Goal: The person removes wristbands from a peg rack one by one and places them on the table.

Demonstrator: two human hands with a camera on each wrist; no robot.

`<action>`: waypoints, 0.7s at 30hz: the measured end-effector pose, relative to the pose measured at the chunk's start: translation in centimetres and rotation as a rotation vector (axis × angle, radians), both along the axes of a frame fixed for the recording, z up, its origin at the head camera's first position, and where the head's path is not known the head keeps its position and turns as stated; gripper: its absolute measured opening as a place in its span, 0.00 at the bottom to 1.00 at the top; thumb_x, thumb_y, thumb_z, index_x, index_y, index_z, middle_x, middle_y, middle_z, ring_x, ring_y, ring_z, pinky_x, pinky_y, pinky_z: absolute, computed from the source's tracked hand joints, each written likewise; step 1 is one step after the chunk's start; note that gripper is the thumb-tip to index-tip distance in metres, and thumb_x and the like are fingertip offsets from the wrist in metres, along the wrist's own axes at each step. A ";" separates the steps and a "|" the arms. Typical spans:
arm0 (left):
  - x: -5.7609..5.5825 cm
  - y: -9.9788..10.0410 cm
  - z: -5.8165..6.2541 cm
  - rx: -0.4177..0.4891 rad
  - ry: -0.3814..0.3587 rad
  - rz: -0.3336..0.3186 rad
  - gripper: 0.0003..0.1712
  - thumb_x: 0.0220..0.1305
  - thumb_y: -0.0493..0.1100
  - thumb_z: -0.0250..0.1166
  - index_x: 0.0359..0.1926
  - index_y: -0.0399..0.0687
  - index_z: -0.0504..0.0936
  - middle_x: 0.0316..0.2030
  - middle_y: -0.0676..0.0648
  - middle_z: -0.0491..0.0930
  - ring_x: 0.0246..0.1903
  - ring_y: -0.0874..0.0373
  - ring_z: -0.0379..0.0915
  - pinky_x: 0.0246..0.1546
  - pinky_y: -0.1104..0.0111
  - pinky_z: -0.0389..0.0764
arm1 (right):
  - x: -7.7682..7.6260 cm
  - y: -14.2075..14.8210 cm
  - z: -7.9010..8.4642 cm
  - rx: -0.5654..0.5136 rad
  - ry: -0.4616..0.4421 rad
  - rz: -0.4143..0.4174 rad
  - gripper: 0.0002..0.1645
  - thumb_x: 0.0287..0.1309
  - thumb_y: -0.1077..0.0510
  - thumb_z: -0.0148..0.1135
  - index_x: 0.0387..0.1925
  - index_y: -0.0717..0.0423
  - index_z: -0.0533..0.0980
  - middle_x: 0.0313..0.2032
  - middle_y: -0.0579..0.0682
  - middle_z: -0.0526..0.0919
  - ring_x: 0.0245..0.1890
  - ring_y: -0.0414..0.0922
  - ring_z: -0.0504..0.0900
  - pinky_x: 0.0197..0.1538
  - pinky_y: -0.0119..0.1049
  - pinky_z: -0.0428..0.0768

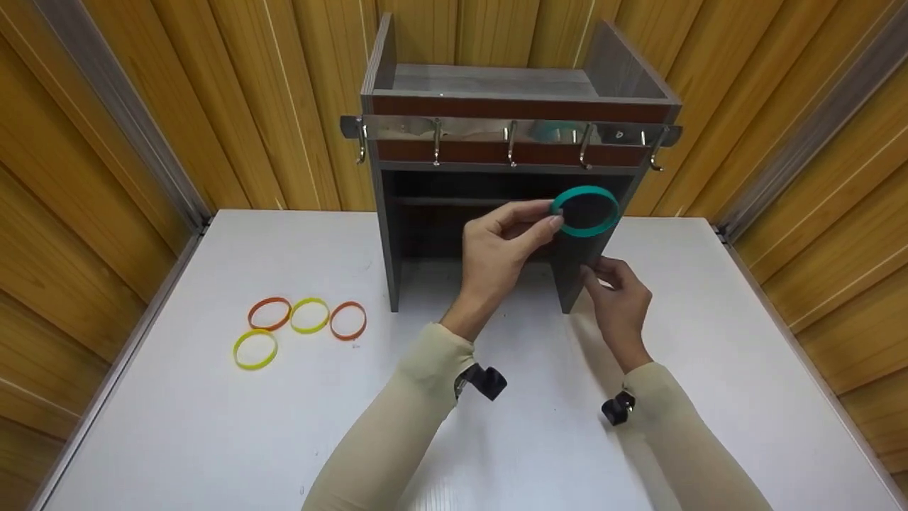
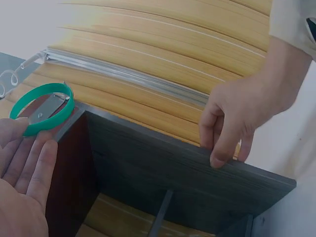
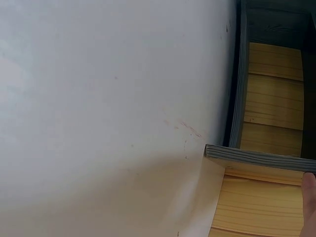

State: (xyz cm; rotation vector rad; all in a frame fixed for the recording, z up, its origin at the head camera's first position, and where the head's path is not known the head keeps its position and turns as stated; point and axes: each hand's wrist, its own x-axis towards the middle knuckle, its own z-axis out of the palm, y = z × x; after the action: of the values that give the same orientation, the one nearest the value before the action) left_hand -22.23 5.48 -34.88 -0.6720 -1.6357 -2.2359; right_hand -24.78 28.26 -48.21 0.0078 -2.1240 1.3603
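My left hand pinches a teal rubber wristband between thumb and fingers. The band is held up in front of the grey shelf unit, a little below the right part of its metal hook rail. It is apart from the hooks in the head view. My right hand grips the front edge of the unit's right side panel. In the left wrist view, the right thumb lies on one face of that panel and the fingers go behind it. Only a fingertip shows in the right wrist view.
On the white table, left of the unit, lie two orange wristbands, one farther left and one nearer the unit, and two yellow ones, one behind and one in front. Wood-look walls enclose the table.
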 end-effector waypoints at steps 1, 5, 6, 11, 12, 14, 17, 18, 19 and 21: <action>0.0 -0.3 -0.3 0.001 0.000 0.008 0.14 0.66 0.33 0.75 0.51 0.32 0.89 0.42 0.45 0.90 0.38 0.54 0.88 0.46 0.56 0.91 | 0.2 -0.2 0.3 -0.004 -0.004 -0.003 0.13 0.67 0.63 0.73 0.51 0.62 0.84 0.46 0.50 0.90 0.45 0.35 0.87 0.53 0.31 0.86; 0.1 -1.6 -1.5 -0.002 -0.021 0.039 0.13 0.66 0.34 0.76 0.50 0.34 0.90 0.40 0.46 0.90 0.37 0.52 0.89 0.39 0.63 0.90 | 0.1 -0.4 0.5 -0.048 0.011 0.008 0.13 0.66 0.67 0.73 0.50 0.66 0.84 0.45 0.57 0.90 0.42 0.34 0.87 0.46 0.24 0.85; 0.1 -1.9 -1.8 -0.003 -0.029 0.045 0.13 0.66 0.34 0.76 0.50 0.34 0.90 0.40 0.46 0.90 0.37 0.51 0.89 0.38 0.64 0.90 | 0.1 -0.4 0.5 -0.055 0.017 0.011 0.12 0.65 0.68 0.73 0.49 0.67 0.84 0.45 0.58 0.89 0.42 0.34 0.87 0.45 0.23 0.85; 0.4 -3.8 -3.5 -0.012 -0.075 0.076 0.13 0.66 0.35 0.76 0.50 0.35 0.90 0.40 0.45 0.90 0.39 0.45 0.89 0.42 0.62 0.91 | -0.1 0.0 0.1 -0.068 0.022 0.028 0.12 0.65 0.66 0.74 0.49 0.65 0.84 0.44 0.55 0.90 0.42 0.35 0.88 0.45 0.23 0.85; 0.4 -4.1 -3.8 -0.013 -0.083 0.083 0.13 0.66 0.34 0.76 0.50 0.35 0.90 0.41 0.44 0.90 0.40 0.46 0.89 0.44 0.60 0.91 | -0.2 0.1 0.1 -0.069 0.023 0.030 0.12 0.65 0.66 0.74 0.48 0.65 0.84 0.44 0.55 0.90 0.42 0.35 0.88 0.45 0.24 0.85; 0.5 -4.9 -4.4 -0.010 -0.099 0.100 0.12 0.66 0.34 0.76 0.50 0.34 0.90 0.42 0.44 0.90 0.40 0.48 0.89 0.46 0.58 0.90 | -0.1 0.1 0.1 -0.065 0.022 0.028 0.12 0.65 0.66 0.74 0.48 0.65 0.84 0.44 0.55 0.90 0.41 0.36 0.88 0.45 0.24 0.85; 0.5 -6.0 -5.3 -0.001 -0.125 0.125 0.12 0.65 0.33 0.76 0.49 0.34 0.90 0.42 0.43 0.90 0.40 0.51 0.89 0.47 0.57 0.90 | -0.2 0.1 0.1 -0.054 0.018 0.021 0.12 0.65 0.67 0.73 0.48 0.65 0.84 0.44 0.55 0.90 0.41 0.35 0.88 0.45 0.24 0.85; 0.5 -6.4 -5.6 0.001 -0.134 0.134 0.12 0.65 0.33 0.76 0.49 0.33 0.90 0.42 0.42 0.90 0.40 0.51 0.89 0.47 0.58 0.90 | -0.2 0.0 0.1 -0.048 0.017 0.017 0.11 0.65 0.67 0.73 0.48 0.65 0.84 0.44 0.55 0.90 0.41 0.35 0.88 0.45 0.24 0.85; 0.5 -6.8 -5.9 0.002 -0.140 0.143 0.12 0.65 0.32 0.76 0.48 0.33 0.89 0.42 0.42 0.90 0.40 0.52 0.89 0.46 0.58 0.90 | -0.2 0.0 0.1 -0.041 0.013 0.013 0.12 0.65 0.67 0.73 0.49 0.65 0.84 0.44 0.55 0.90 0.41 0.35 0.88 0.45 0.23 0.85; 0.6 -7.6 -6.5 0.001 -0.154 0.162 0.12 0.65 0.32 0.76 0.49 0.33 0.89 0.42 0.41 0.90 0.40 0.52 0.89 0.46 0.59 0.90 | -0.2 -0.1 0.2 -0.037 0.009 0.011 0.12 0.65 0.67 0.73 0.49 0.65 0.84 0.45 0.55 0.90 0.41 0.34 0.88 0.45 0.23 0.85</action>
State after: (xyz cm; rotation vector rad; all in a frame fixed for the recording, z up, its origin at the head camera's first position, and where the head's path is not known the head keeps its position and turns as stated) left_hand -21.62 -2.10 -41.39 -0.3599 -1.6938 -2.2178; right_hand -24.94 28.21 -48.05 0.0108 -2.0939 1.4034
